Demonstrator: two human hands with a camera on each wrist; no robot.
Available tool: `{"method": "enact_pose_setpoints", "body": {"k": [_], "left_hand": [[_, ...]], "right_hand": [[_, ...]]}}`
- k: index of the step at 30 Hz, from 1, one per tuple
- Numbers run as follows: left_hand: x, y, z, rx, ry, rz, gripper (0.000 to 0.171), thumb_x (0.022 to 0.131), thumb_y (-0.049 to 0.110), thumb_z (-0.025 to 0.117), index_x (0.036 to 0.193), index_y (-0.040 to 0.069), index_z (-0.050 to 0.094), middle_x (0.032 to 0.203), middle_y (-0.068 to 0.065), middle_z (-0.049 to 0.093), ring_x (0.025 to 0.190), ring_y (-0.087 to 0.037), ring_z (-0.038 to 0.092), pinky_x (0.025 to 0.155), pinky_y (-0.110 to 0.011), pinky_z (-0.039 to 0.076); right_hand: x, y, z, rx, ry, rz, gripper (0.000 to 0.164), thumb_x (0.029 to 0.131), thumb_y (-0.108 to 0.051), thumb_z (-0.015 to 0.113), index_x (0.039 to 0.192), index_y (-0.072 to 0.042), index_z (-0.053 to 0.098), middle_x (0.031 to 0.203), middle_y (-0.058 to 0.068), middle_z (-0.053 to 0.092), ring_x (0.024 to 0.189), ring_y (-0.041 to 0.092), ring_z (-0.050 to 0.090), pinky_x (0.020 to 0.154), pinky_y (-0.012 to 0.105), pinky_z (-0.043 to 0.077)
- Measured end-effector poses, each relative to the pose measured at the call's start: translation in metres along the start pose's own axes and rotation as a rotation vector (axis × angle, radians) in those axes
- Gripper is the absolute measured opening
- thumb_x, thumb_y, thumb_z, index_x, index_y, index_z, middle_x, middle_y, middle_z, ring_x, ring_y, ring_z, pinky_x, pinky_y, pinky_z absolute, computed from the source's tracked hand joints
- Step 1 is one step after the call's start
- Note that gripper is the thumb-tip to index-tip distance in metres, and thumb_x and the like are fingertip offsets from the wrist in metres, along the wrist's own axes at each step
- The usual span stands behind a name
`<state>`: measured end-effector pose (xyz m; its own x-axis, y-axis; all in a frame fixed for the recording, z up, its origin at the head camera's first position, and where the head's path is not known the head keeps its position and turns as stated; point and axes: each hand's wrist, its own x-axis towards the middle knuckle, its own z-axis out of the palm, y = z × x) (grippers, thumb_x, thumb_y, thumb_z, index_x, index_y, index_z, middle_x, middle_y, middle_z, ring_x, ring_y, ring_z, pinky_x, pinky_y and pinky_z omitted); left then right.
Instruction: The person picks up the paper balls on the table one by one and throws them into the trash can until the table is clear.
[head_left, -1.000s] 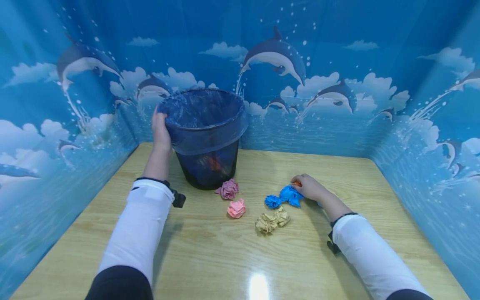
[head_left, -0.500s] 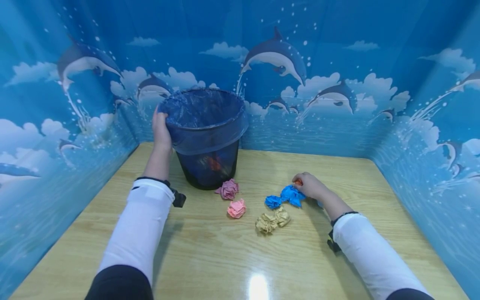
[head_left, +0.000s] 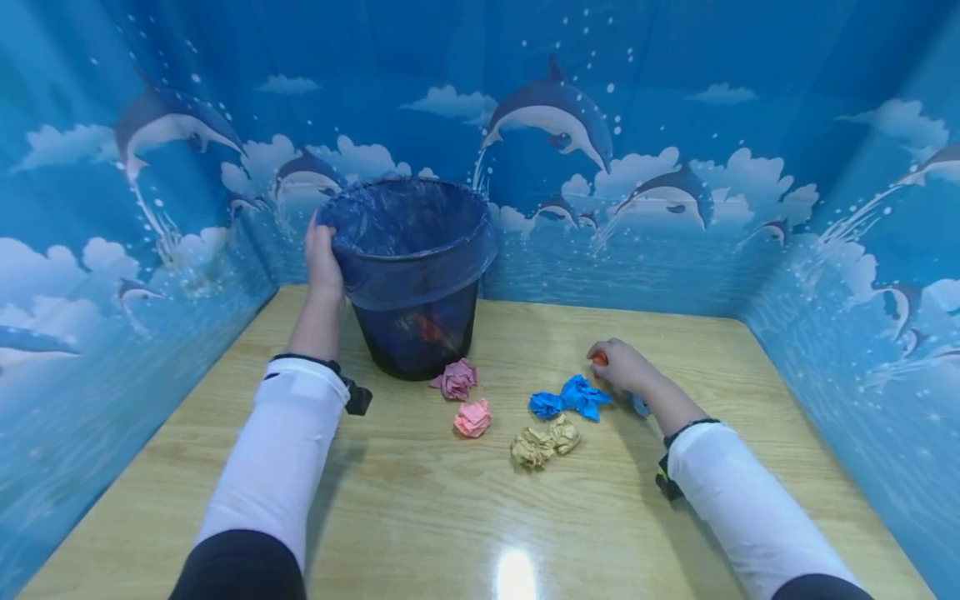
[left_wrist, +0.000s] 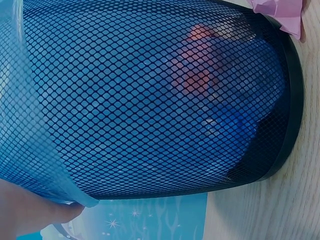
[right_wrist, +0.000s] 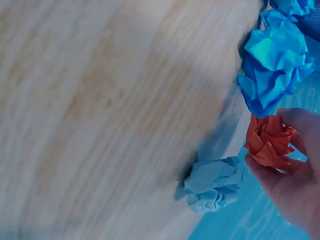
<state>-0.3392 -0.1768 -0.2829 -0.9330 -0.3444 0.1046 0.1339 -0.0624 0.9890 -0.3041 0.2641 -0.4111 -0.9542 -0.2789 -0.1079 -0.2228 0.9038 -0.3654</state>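
Note:
My left hand (head_left: 322, 260) grips the left rim of a black mesh wastebasket (head_left: 420, 333), which stands upright at the back left, lined with a translucent blue bag (head_left: 412, 279). Through the mesh, orange and blue crumpled shapes show in its lower part. On the right, my right hand (head_left: 624, 367) pinches an orange crumpled paper ball (right_wrist: 270, 140) between thumb and fingers. Just in front of that hand lie two bright blue crumpled papers (head_left: 583, 397). A pale blue paper ball (right_wrist: 214, 185) sits beside it, mostly hidden under the wrist in the head view.
A mauve paper ball (head_left: 457, 379) lies at the basket's foot, with a pink one (head_left: 473, 417) in front of it. Two tan paper balls (head_left: 533, 447) sit mid-table. Curtains (head_left: 675, 250) printed with dolphins enclose the wooden table (head_left: 420, 517) at the back and sides.
My right hand has shifted slightly back and away from the blue papers, carrying the orange paper ball. The left hand and wastebasket have stayed in place.

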Motion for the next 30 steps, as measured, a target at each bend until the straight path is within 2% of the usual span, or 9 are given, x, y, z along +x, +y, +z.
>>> {"method": "enact_pose_setpoints", "body": {"k": [7,15,23,30], "left_hand": [[0.0,0.001,0.001,-0.011,-0.001,-0.002,0.063,0.095,0.032,0.029,0.156,0.029,0.015,0.164,0.008,0.006,0.15,-0.011,0.006,0.119,-0.03,0.01],[-0.002,0.001,0.001,-0.008,-0.001,-0.002,0.063,0.096,0.032,0.03,0.156,0.029,0.014,0.163,0.008,0.007,0.15,-0.011,0.007,0.119,-0.029,0.012],[-0.002,0.0,0.001,-0.012,0.001,0.009,0.063,0.095,0.033,0.03,0.156,0.029,0.015,0.163,0.008,0.008,0.149,-0.011,0.008,0.119,-0.029,0.012],[0.0,0.001,0.001,-0.007,0.005,-0.016,0.061,0.096,0.033,0.029,0.156,0.031,0.015,0.163,0.008,0.006,0.149,-0.011,0.007,0.119,-0.03,0.012]], "right_hand": [[0.004,0.002,-0.004,0.01,-0.006,0.008,0.029,0.095,-0.012,0.056,0.119,0.002,0.061,0.119,0.028,0.055,0.099,0.034,0.056,0.081,0.045,0.047],[0.004,-0.001,-0.011,0.007,-0.007,0.001,0.029,0.093,-0.011,0.057,0.118,0.003,0.062,0.112,0.025,0.057,0.094,0.032,0.057,0.077,0.043,0.048],[0.007,-0.006,-0.017,0.008,-0.007,0.022,0.029,0.093,-0.01,0.056,0.12,0.002,0.061,0.117,0.026,0.056,0.099,0.033,0.056,0.081,0.045,0.048],[0.01,-0.009,-0.023,0.003,-0.001,0.002,0.03,0.093,-0.009,0.056,0.12,0.003,0.06,0.118,0.027,0.054,0.097,0.033,0.056,0.079,0.044,0.048]]}}
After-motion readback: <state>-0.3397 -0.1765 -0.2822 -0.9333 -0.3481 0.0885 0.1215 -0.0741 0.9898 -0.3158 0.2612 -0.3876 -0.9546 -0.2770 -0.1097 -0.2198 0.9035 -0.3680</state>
